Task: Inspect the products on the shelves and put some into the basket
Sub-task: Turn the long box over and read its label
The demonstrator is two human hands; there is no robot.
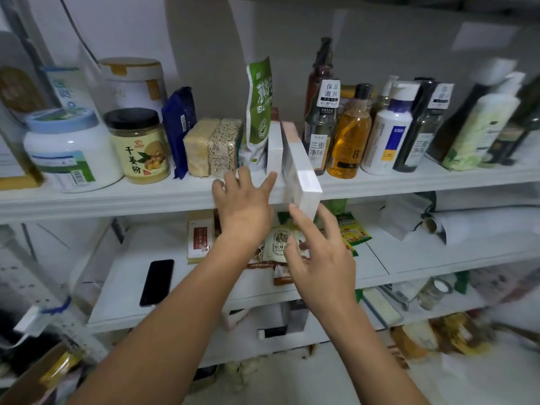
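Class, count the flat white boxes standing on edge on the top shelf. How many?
2. One white box stands beside the green pouch; the other white box juts over the shelf edge. More may be hidden behind.

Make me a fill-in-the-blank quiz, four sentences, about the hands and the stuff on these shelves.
1. The black phone lies on the ____ shelf.
2. The yellow ginger-powder jar has a ____ lid.
3. The tall white box juts out over the top shelf's front ____.
4. The left hand and the right hand both have their fingers ____.

Missing words: middle; black; edge; spread
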